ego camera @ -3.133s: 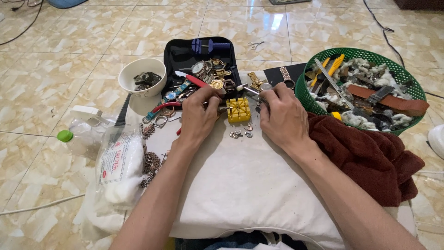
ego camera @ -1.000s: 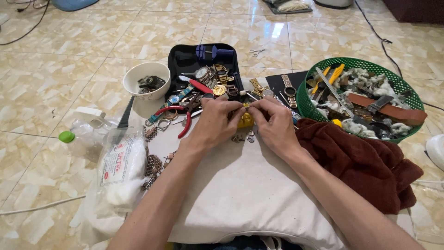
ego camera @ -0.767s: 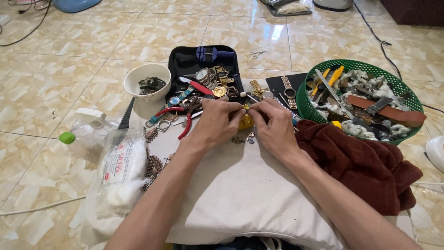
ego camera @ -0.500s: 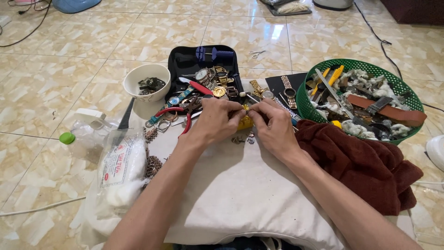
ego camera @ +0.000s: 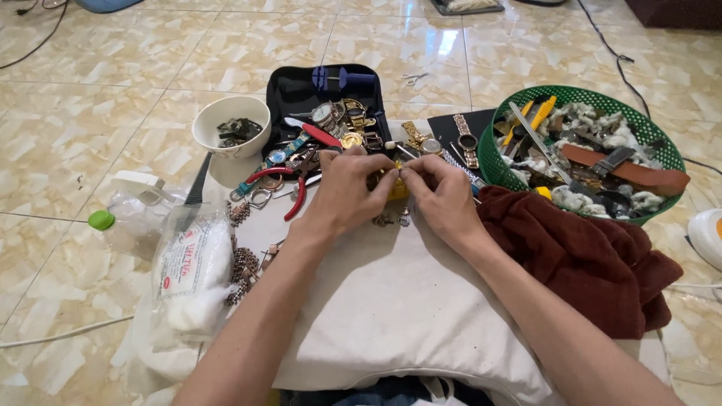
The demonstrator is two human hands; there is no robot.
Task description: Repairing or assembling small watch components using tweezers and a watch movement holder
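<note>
From the head camera we see our left hand and our right hand meeting at the far edge of the white cushion, fingers of both pinched shut on a small yellow holder block that sits between them, mostly hidden by the fingertips; whatever is clamped in it we cannot tell; a few small loose metal parts lie on the cushion just near of the block; we judge the work to be mid-way, the piece seated and being handled, nothing yet set aside as finished; beyond the hands the black tool case holds watches and fittings, with red-handled pliers to the left and a white bowl further left; a green basket of straps and tools stands to the far right, a dark red cloth near it.
</note>
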